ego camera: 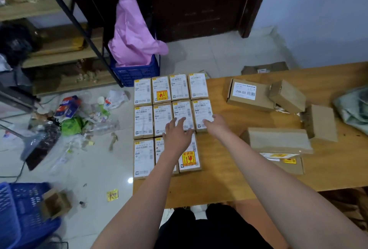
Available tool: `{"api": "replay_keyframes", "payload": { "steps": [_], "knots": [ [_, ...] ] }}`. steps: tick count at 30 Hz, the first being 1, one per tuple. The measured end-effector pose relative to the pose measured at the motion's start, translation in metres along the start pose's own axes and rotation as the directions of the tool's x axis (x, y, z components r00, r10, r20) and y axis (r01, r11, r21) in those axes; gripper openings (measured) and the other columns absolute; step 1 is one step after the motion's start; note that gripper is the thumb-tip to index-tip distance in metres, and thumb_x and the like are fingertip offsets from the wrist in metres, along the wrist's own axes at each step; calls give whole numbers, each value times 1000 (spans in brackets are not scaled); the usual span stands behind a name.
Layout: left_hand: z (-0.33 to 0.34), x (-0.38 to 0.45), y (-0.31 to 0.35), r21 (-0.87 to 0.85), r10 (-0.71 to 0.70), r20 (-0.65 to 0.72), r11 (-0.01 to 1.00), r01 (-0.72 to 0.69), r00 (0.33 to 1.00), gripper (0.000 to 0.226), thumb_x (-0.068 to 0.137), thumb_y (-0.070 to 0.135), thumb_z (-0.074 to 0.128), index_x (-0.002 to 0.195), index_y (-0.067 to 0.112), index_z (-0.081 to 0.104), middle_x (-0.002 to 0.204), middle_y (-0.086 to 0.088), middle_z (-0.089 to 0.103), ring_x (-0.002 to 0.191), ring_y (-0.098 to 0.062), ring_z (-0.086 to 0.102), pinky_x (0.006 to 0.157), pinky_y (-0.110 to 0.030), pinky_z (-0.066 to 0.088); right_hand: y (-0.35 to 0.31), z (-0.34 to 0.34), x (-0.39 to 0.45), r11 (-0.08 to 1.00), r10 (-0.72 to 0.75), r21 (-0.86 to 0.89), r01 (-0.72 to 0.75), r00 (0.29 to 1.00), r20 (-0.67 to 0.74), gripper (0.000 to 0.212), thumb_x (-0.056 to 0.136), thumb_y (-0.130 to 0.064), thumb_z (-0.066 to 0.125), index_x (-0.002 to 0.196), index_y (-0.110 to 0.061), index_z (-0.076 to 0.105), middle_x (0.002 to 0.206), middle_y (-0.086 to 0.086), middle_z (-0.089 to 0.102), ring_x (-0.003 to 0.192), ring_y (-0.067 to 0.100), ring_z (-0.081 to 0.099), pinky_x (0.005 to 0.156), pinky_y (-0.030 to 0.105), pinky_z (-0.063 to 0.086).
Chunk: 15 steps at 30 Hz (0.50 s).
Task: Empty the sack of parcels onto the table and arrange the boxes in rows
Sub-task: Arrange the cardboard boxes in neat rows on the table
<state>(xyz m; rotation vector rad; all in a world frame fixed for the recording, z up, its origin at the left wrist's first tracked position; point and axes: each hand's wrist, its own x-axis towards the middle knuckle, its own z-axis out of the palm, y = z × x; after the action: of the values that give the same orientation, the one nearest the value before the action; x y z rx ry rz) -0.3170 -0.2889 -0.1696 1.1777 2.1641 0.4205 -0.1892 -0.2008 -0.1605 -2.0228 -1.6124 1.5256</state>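
Several small labelled boxes [143, 121] lie in three rows at the left end of the wooden table [229, 173]. My left hand [176, 134] rests flat, fingers spread, across the third box of the middle row and the front row beneath it. My right hand [216, 124] touches the right edge of the last box [202, 112] in the middle row, fingers extended. To the right, several unsorted brown boxes [278, 140] lie jumbled, one with a white label [245, 90]. A grey-green sack [352, 107] lies at the table's far right edge.
Left of the table the tiled floor holds scattered litter [73, 115]. A blue crate [135, 71] holding pink plastic stands behind the table, another blue crate [22, 213] at the bottom left. Shelving [49, 49] lines the left wall. A flattened carton [264, 67] lies beyond the table.
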Motion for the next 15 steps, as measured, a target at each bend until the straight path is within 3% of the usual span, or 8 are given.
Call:
{"api": "replay_keyframes", "payload": {
  "steps": [3,10,15],
  "knots": [
    [3,19,41,-35,65,16,997,-65,998,53,98,38,48,148,26,39,158,-7,30,147,-28,21,114,-56,28,-10,-31,10,1000,-25,2,25,999,-40,56,95,-34,59,142,-9,42,140,12,54,123,29,55,100,35,45],
    [31,52,129,-9,186,75,983,-186,980,52,96,36,50,145,21,42,146,-14,46,133,-34,43,106,-49,41,-5,-112,37,999,-45,10,47,987,-157,56,95,-30,60,144,-11,41,144,11,49,129,29,50,100,29,40],
    [68,69,190,-38,217,160,976,-214,963,52,96,33,48,146,20,41,143,-15,50,130,-36,46,106,-45,42,17,-174,65,994,-69,-101,47,971,-227,50,90,-18,64,135,-7,44,132,13,59,123,30,55,92,29,43]
  ]
}}
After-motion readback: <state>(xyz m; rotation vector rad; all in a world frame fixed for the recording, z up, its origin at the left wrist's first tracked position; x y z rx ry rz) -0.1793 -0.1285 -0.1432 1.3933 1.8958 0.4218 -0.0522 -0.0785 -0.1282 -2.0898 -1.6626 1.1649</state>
